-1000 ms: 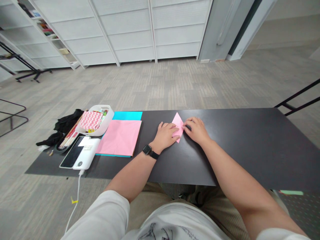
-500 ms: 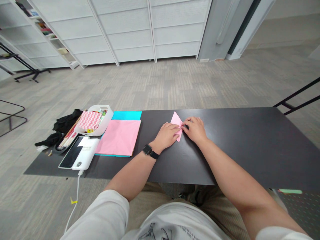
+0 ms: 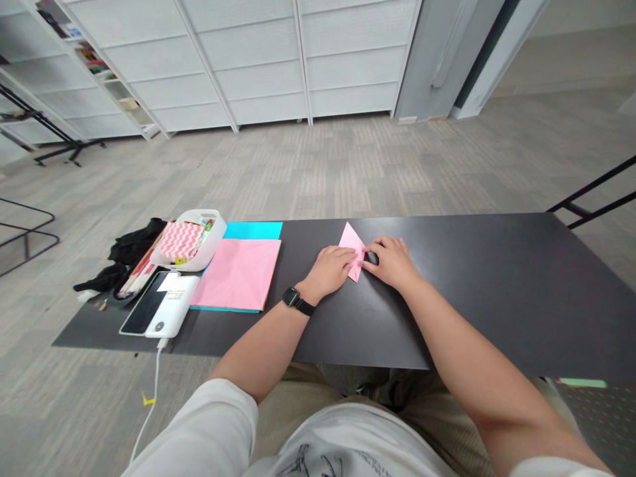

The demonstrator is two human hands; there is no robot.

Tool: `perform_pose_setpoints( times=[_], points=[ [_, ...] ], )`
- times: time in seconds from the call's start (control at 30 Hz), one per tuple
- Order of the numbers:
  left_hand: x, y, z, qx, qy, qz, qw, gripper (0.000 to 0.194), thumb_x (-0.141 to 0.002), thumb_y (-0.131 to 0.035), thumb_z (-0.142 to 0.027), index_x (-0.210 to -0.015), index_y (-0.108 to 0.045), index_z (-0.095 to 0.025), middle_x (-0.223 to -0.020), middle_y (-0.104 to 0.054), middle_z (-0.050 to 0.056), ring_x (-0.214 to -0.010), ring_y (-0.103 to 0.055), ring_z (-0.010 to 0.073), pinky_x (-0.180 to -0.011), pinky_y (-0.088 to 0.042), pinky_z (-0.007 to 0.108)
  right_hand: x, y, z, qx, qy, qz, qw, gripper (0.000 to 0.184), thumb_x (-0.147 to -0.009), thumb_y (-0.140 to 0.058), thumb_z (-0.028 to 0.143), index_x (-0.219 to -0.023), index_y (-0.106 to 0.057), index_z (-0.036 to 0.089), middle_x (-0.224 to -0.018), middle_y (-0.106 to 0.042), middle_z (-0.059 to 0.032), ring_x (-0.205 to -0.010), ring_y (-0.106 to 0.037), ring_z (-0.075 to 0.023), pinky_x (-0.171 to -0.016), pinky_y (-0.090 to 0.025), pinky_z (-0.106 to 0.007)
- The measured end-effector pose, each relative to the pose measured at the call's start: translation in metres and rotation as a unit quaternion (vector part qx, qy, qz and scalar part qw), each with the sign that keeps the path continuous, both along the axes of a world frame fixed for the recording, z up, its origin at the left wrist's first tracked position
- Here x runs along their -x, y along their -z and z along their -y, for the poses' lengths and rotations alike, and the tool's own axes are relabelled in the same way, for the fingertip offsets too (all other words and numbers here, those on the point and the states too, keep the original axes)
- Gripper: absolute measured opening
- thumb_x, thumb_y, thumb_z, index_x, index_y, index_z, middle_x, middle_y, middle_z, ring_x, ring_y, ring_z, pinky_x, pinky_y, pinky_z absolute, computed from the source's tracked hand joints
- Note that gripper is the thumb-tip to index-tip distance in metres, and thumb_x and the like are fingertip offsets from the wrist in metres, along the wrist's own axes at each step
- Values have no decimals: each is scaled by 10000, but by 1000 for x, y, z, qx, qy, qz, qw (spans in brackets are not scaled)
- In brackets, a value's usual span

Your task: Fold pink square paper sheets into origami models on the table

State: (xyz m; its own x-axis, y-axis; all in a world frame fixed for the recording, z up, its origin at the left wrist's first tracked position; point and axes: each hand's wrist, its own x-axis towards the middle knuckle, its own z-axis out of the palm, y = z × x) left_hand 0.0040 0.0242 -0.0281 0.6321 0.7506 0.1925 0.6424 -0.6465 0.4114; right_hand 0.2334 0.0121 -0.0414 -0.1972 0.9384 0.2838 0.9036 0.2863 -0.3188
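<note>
A small piece of pink origami paper (image 3: pixel 350 236), folded to a pointed kite-like shape, lies on the dark table top (image 3: pixel 477 291). My left hand (image 3: pixel 330 269) rests across its left side, fingers stretched flat and pressing it down. At the paper's right edge, my right hand (image 3: pixel 393 262) has thumb and index finger bent onto the paper, pinching it. The fingers hide the middle of the folded sheet. A black watch (image 3: pixel 293 298) is on my left wrist.
Left of my hands lies a stack of pink paper (image 3: pixel 243 271) over blue sheets (image 3: pixel 256 230). Beyond it are a white basket (image 3: pixel 216 242), a black tray of sticks (image 3: pixel 142 268), black cloth (image 3: pixel 136 242), a phone (image 3: pixel 144 305) and a cabled white power bank (image 3: pixel 173 308).
My right thumb and index finger have spread apart along the paper's right edge, with the thumb lower. The left hand has stayed nearly in place.
</note>
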Motion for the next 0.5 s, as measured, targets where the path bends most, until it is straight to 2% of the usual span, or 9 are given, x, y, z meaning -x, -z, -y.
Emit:
perform_pose_setpoints(
  times=[0.27, 0.5],
  points=[
    [2, 4, -2, 1, 3, 10, 1000, 398, -1049, -527, -279, -1411, -690, -258, -1512, -670, 38, -1397, -579, 236, -1262, -372, 453, 0, -5, 11, 51, -27, 42, 997, 662, -812, -814, 645, -1346, -681, 277, -1474, -587, -188, -1372, -527, -473, -1173, -265, -845],
    [4, 6, -2, 6, 8, 15, 1000, 442, -1012, -605, -326, -1443, -667, -249, -1534, -651, 51, -1423, -563, 251, -1285, -343, 461, -1, -4, 16, 86, -46, 51, 994, 897, -746, -819, 735, -1472, -594, 258, -1592, -495, -220, -1524, -370, -530, -1205, -206, -836]
  ],
)
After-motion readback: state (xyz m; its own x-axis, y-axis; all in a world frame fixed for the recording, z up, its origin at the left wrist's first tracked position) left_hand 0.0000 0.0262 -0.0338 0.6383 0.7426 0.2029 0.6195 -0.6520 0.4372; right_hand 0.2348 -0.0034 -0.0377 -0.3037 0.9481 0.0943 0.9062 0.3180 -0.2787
